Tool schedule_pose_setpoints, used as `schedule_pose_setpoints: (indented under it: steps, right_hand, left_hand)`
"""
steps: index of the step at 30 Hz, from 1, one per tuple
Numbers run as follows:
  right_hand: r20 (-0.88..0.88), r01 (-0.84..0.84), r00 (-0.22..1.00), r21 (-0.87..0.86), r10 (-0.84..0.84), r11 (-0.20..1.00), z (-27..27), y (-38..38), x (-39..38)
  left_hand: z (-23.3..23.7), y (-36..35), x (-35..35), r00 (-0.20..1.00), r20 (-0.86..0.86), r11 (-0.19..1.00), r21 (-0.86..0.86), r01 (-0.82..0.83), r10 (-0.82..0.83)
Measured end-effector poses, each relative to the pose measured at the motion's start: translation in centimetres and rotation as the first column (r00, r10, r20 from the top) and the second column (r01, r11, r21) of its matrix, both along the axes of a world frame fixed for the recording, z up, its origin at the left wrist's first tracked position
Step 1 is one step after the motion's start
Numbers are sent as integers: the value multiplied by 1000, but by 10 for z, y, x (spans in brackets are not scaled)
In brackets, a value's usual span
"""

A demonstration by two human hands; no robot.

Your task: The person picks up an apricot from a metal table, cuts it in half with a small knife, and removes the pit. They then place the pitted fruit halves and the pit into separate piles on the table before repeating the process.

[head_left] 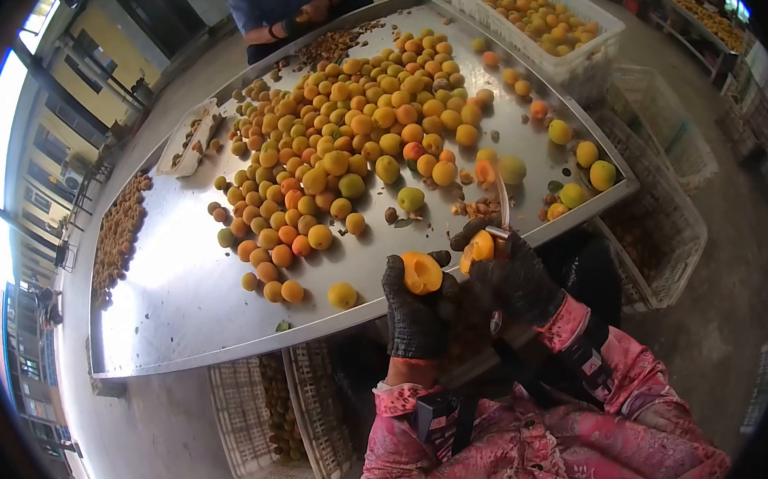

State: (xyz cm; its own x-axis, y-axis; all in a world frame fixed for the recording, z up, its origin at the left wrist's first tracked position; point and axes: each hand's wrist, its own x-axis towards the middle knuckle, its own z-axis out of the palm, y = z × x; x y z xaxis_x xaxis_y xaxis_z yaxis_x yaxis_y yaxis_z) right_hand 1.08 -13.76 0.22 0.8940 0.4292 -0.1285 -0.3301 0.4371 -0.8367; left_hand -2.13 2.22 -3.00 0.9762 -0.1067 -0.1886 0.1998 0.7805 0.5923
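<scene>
Two fruit halves (422,273) and one knife (503,199) are in two gloved hands (418,317). The worktop (177,270) carries one tray (174,155) near its far edge, five fruits (587,153) by its right corner and a heap (336,161) too dense to count.

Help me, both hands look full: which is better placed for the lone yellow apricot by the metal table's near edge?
Probably left, once freed: the black-gloved left hand holds only a hollowed orange half and is nearer the apricot. The black-gloved right hand holds a curved metal knife and cut fruit.
</scene>
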Motion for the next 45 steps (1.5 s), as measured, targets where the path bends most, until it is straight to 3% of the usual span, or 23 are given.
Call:
schedule_pose_setpoints:
  steps: [1,5,6,8,9,11,12,14,16,18,20,22,26,29,31,34,38,40,41,42,43,44,45]
  right_hand:
    - [21,12,1000,-35,-11,999,-1,-1,2]
    - [2,-46,999,69,45,997,-7,-13,5]
    - [-26,-104,994,50,106,993,-7,-17,5]
    - [-55,-162,985,33,163,986,-5,-20,4]
    - [-63,-151,986,51,154,987,-2,-18,3]
    - [-69,-138,987,70,143,988,-2,-17,4]
    - [-79,-147,986,6,147,989,-4,-16,6]
    - [-87,-158,984,-55,153,986,-1,-13,6]
    - [-94,-47,995,-28,44,998,6,-5,3]
    - [-91,-10,996,68,16,998,0,3,1]
    - [-90,22,996,164,-7,986,-6,6,4]
    - [-105,9,994,126,4,992,-8,5,8]
    - [-126,25,992,171,-4,985,7,11,7]
    - [-49,43,998,45,-40,998,-12,13,15]
    - [140,12,990,-125,6,992,-18,13,16]
    - [164,45,986,-77,-32,996,-20,15,16]
    - [235,94,967,24,-97,995,-28,14,24]
    - [187,126,979,-248,-80,961,-5,2,32]
    - [100,183,979,-71,-176,981,2,0,35]
    - [97,186,979,-71,-179,980,5,-4,40]
    - [116,185,976,3,-184,983,8,-8,47]
    - [134,181,973,77,-190,980,10,-11,54]
    - [183,206,957,108,-223,973,9,-10,62]
  left_hand:
    - [1,-3,-1,997,-32,989,127,-72,77]
    - [-3,-4,-18,982,-159,956,288,-53,102]
    - [-5,0,-24,997,-62,854,520,-15,56]
    - [-5,6,-30,991,87,490,871,-27,-100]
    - [1,6,-31,991,85,488,872,-25,-103]
    - [18,4,-33,994,96,353,929,-108,50]
    - [25,3,-32,994,96,352,930,-107,49]
    - [35,2,-28,966,137,597,765,-243,217]
    - [32,0,-22,967,156,610,753,-247,200]
    - [31,-12,-16,966,254,696,683,-221,57]
    - [7,-20,-5,947,317,715,649,-260,57]
    - [3,-27,5,942,298,849,449,-279,153]
    - [10,-32,14,936,285,767,547,-336,207]
    - [-2,-31,29,912,328,799,465,-382,245]
    - [14,-35,35,910,173,859,303,-413,376]
    - [-3,-22,43,943,16,936,122,-331,331]
    - [-12,-16,50,945,-50,940,132,-314,323]
    - [-14,-11,52,960,141,970,-1,-245,242]
    - [-19,-9,54,961,137,970,1,-242,240]
    - [-25,-7,57,939,269,864,396,-311,215]
    - [-29,-5,59,916,378,597,707,-378,133]
    - [-32,-3,59,918,374,598,709,-374,129]
    - [-28,-2,59,940,305,805,513,-297,153]
